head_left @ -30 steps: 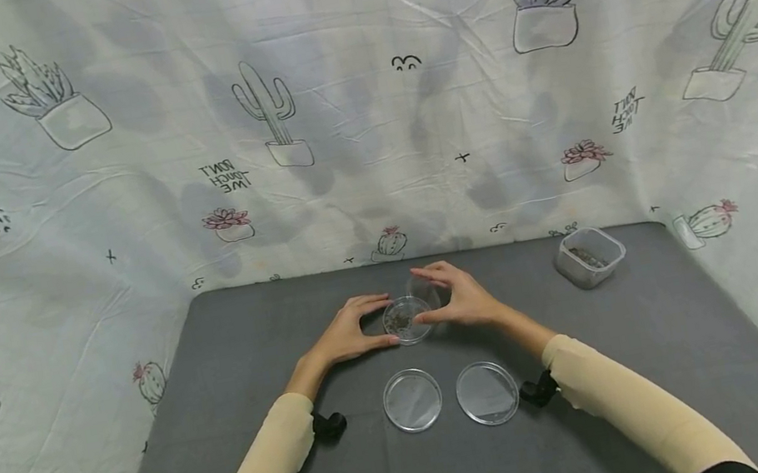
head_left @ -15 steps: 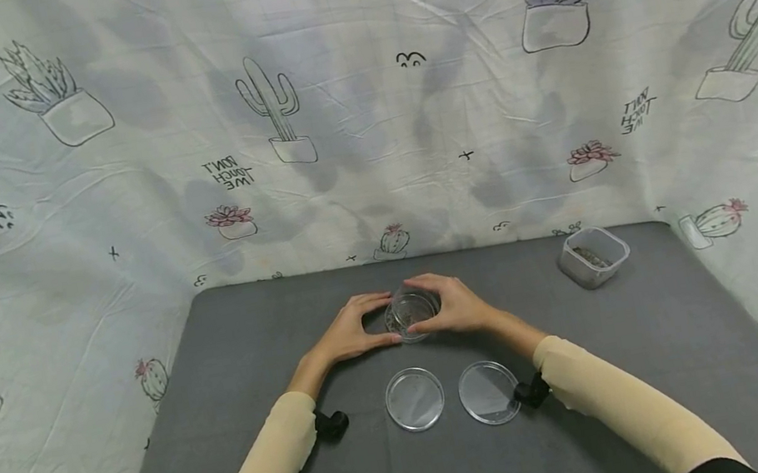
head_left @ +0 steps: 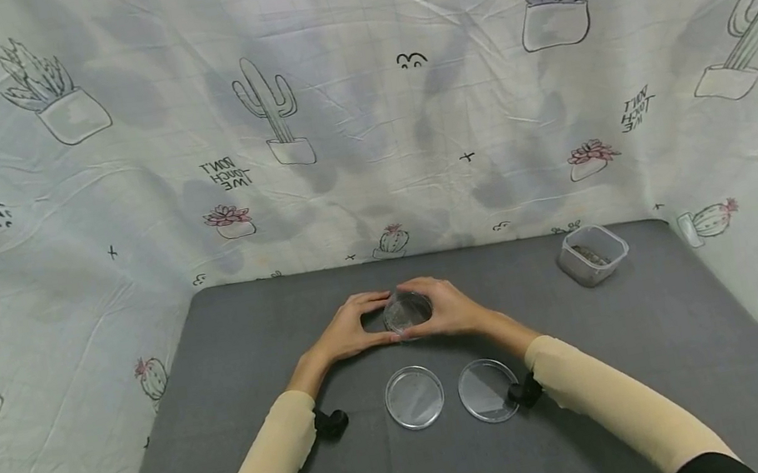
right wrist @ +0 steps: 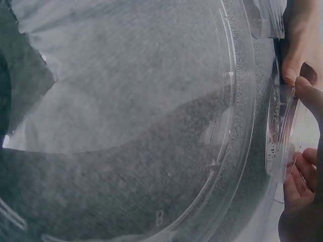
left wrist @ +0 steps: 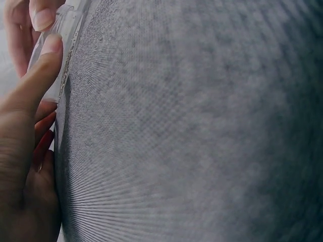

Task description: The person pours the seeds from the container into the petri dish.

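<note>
Both hands are working the same small round clear plastic petri dish with dark specks inside, sitting mid-table on the dark grey felt-like table mat. The left hand is curling thumb and fingers around the dish's 9 o'clock edge, and the left wrist view is showing a thumb tip pressing right on the clear rim. The right hand is wrapping around the 3 o'clock side, fingers fairly narrow, holding what looks like a clear lid down onto the dish, though honestly it's hard to tell lid from dish through all that transparent plastic.

Compared with a second ago, the right hand is sitting lower and closer in. Back then it was holding the clear piece tilted up behind the dish, and now that piece is lying flat over it.

Two empty round clear dishes are lying at 6 o'clock from the hands, side by side. A square clear plastic tub with dark contents is sitting at about 3 o'clock, well apart.
</note>
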